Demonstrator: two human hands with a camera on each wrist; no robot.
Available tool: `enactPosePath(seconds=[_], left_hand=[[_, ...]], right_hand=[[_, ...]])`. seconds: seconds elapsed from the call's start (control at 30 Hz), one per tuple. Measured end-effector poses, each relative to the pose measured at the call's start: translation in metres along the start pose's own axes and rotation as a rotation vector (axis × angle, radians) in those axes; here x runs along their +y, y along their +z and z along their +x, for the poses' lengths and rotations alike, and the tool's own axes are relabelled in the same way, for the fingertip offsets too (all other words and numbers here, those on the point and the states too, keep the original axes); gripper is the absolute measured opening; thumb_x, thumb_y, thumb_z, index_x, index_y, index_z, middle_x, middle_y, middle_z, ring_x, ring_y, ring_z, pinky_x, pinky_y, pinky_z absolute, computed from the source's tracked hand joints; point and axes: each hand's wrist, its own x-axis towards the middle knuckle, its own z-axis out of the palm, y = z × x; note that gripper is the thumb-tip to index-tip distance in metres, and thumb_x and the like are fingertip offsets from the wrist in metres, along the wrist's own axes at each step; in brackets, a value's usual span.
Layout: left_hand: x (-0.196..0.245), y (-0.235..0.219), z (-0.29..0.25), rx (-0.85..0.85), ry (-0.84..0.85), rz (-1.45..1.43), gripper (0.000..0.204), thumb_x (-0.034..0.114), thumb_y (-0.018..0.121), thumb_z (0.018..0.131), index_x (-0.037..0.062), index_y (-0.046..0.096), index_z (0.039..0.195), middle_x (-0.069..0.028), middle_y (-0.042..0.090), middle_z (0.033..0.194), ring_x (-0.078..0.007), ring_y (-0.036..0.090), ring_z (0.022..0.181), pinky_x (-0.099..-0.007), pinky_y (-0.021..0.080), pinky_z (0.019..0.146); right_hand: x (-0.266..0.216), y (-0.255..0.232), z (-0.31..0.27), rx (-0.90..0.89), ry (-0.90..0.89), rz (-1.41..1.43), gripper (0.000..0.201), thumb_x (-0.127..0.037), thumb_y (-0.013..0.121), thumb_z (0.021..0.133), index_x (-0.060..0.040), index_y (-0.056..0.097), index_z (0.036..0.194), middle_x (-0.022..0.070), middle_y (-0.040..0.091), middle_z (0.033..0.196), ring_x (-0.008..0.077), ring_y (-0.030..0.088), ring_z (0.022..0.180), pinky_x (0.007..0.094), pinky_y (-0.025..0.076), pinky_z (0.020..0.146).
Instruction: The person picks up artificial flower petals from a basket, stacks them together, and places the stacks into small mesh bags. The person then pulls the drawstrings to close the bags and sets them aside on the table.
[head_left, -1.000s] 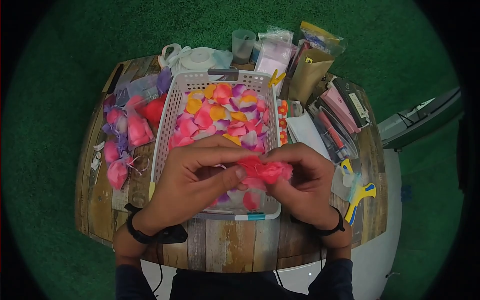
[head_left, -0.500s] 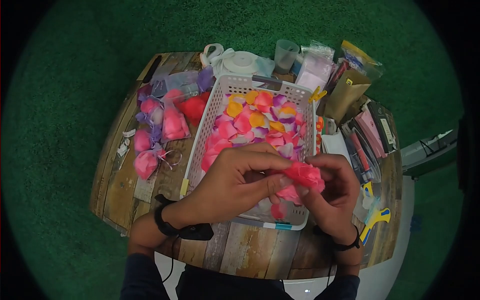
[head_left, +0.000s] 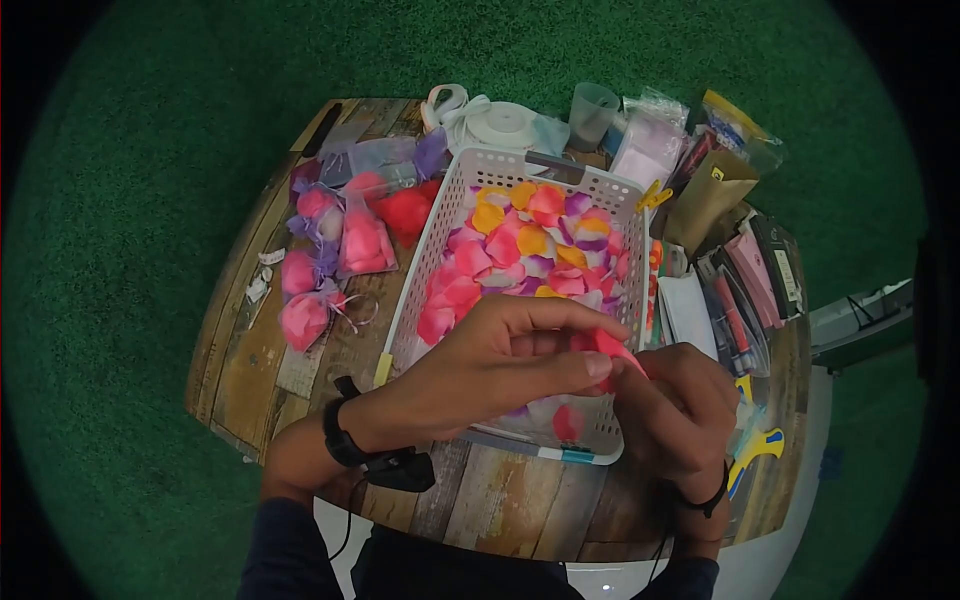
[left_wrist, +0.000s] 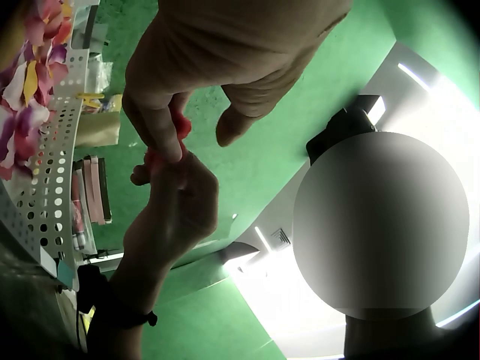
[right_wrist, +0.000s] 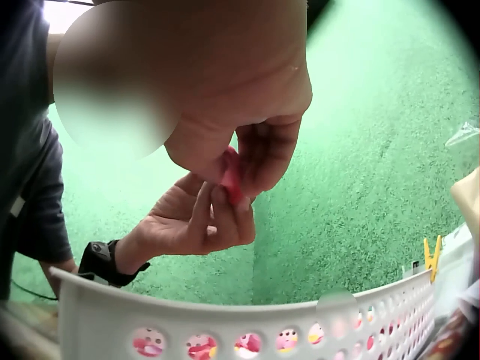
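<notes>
In the head view, my left hand (head_left: 500, 365) reaches over the front of a white basket (head_left: 400, 330) and pinches a bundle of pinkish-red artificial petals (head_left: 612, 345) between thumb and fingers. My right hand (head_left: 680, 410) grips the bundle's right side with curled fingers, which hide much of it. From the right wrist, a folded pink strip of the petals (right_wrist: 231, 180) shows between both hands' fingertips. Beneath the hands, the basket holds many loose petals (head_left: 470, 258) in pink, orange, purple and white.
Filled pink pouches (head_left: 305, 320) lie left of the basket. Behind it are a ribbon roll (head_left: 500, 122) and a clear cup (head_left: 594, 115). A yellow clip (head_left: 654, 196) sits on its rim. A brown paper bag (head_left: 710, 195) and a yellow-handled tool (head_left: 758, 455) are at right.
The head view has swung, so the table appears farther right. My right hand has turned over the bundle, its fingers curling in more, and less of the pink petals shows.
</notes>
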Motion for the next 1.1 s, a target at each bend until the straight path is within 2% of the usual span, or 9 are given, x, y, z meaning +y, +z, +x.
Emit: enactPosePath(seconds=[0.23, 0.3, 0.43, 0.5, 0.57, 0.7, 0.77, 1.0, 1.1], left_hand=[[-0.013, -0.007, 0.006, 0.058, -0.004, 0.007, 0.029, 0.009, 0.066, 0.093, -0.0036, 0.062, 0.118, -0.0095, 0.068, 0.104, -0.0110, 0.065, 0.094, -0.0238, 0.053, 0.082], [-0.011, -0.009, 0.005, 0.050, -0.001, 0.024, 0.029, 0.008, 0.067, 0.092, -0.0039, 0.063, 0.118, -0.0099, 0.068, 0.104, -0.0113, 0.065, 0.094, -0.0242, 0.054, 0.083], [-0.009, -0.009, 0.003, 0.126, 0.082, 0.165, 0.027, 0.003, 0.067, 0.091, -0.0047, 0.063, 0.116, -0.0124, 0.067, 0.109, -0.0135, 0.064, 0.097, -0.0255, 0.055, 0.083], [-0.011, -0.007, 0.002, 0.149, 0.153, 0.209, 0.026, 0.001, 0.066, 0.090, -0.0047, 0.064, 0.115, -0.0132, 0.066, 0.110, -0.0144, 0.064, 0.098, -0.0260, 0.055, 0.082], [-0.013, -0.004, 0.002, 0.246, 0.266, 0.380, 0.025, 0.002, 0.065, 0.091, -0.0036, 0.064, 0.115, -0.0103, 0.065, 0.103, -0.0125, 0.065, 0.094, -0.0229, 0.057, 0.076], [-0.012, 0.004, 0.000, 0.254, 0.254, 0.460, 0.027, 0.001, 0.065, 0.090, -0.0024, 0.064, 0.117, -0.0102, 0.064, 0.100, -0.0137, 0.067, 0.090, -0.0221, 0.057, 0.072], [-0.013, 0.003, -0.002, 0.240, 0.211, 0.586, 0.029, 0.001, 0.066, 0.090, -0.0019, 0.064, 0.119, -0.0105, 0.064, 0.101, -0.0144, 0.069, 0.085, -0.0213, 0.057, 0.069], [-0.009, 0.016, -0.002, 0.286, 0.245, 0.458, 0.029, 0.000, 0.066, 0.090, -0.0015, 0.064, 0.119, -0.0108, 0.064, 0.101, -0.0147, 0.069, 0.083, -0.0222, 0.058, 0.067], [-0.011, 0.016, -0.001, 0.295, 0.266, 0.463, 0.030, 0.000, 0.066, 0.090, -0.0008, 0.064, 0.120, -0.0104, 0.064, 0.101, -0.0146, 0.069, 0.083, -0.0225, 0.058, 0.067]], right_hand=[[0.006, 0.002, 0.000, -0.042, -0.094, -0.028, 0.032, 0.000, 0.071, 0.066, -0.0022, 0.070, 0.097, 0.0099, 0.062, 0.081, 0.0197, 0.061, 0.064, 0.0284, 0.049, 0.050], [0.006, 0.005, -0.003, -0.018, 0.031, 0.130, 0.030, 0.004, 0.075, 0.065, -0.0035, 0.070, 0.094, 0.0126, 0.065, 0.080, 0.0254, 0.067, 0.071, 0.0319, 0.053, 0.059], [-0.002, 0.003, 0.005, -0.008, 0.288, 0.468, 0.029, 0.003, 0.075, 0.072, 0.0002, 0.068, 0.100, 0.0133, 0.068, 0.088, 0.0240, 0.069, 0.078, 0.0312, 0.055, 0.067], [-0.011, 0.006, 0.004, 0.091, 0.682, 1.010, 0.031, 0.003, 0.072, 0.082, 0.0046, 0.064, 0.112, 0.0147, 0.069, 0.099, 0.0218, 0.070, 0.088, 0.0294, 0.056, 0.076], [-0.006, 0.011, -0.002, 0.079, 0.723, 1.086, 0.031, 0.002, 0.070, 0.085, 0.0051, 0.062, 0.115, 0.0136, 0.068, 0.102, 0.0191, 0.069, 0.090, 0.0287, 0.056, 0.078], [-0.004, 0.010, -0.006, 0.089, 0.852, 1.206, 0.029, 0.005, 0.069, 0.085, 0.0062, 0.061, 0.113, 0.0144, 0.068, 0.102, 0.0158, 0.068, 0.087, 0.0293, 0.059, 0.076], [-0.005, 0.010, -0.008, 0.126, 0.839, 1.177, 0.028, 0.005, 0.069, 0.085, 0.0062, 0.061, 0.112, 0.0146, 0.068, 0.101, 0.0159, 0.068, 0.087, 0.0291, 0.059, 0.076], [-0.006, 0.016, -0.012, 0.271, 0.888, 1.437, 0.026, 0.002, 0.065, 0.091, 0.0066, 0.061, 0.116, 0.0152, 0.069, 0.100, 0.0172, 0.069, 0.089, 0.0293, 0.058, 0.079], [-0.015, 0.015, -0.010, 0.373, 0.876, 1.351, 0.025, 0.002, 0.064, 0.091, 0.0067, 0.062, 0.116, 0.0153, 0.069, 0.099, 0.0178, 0.069, 0.088, 0.0305, 0.059, 0.078]])
